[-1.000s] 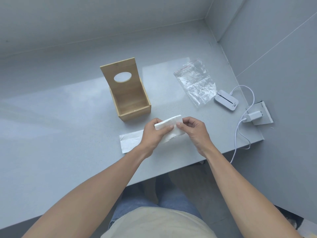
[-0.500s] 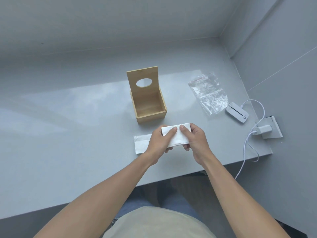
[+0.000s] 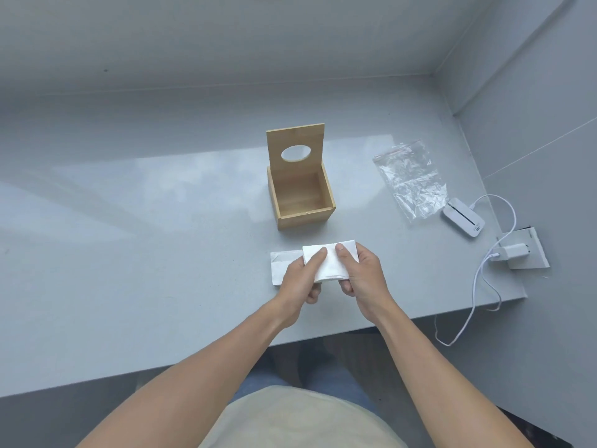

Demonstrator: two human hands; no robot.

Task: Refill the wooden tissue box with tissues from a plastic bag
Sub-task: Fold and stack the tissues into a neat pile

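Observation:
The wooden tissue box [image 3: 303, 206] stands open on the grey table, its lid with an oval hole tilted upright at the back; the inside looks empty. Just in front of it, my left hand [image 3: 300, 279] and my right hand [image 3: 358, 270] both grip a folded stack of white tissues [image 3: 328, 265], thumbs on top, held slightly above the table. More white tissue [image 3: 281, 265] lies flat under and left of my left hand. The clear plastic bag [image 3: 412, 181], flat and empty-looking, lies to the right of the box.
A white device [image 3: 463, 221] with a cable lies right of the bag. A white charger [image 3: 513, 252] sits plugged into a socket plate near the table's right edge [image 3: 452, 310]. Walls close in at the back and right.
Both hands have squared the tissues into a neater folded stack and shifted their grip. The camera view moved, so the box now appears more centred.

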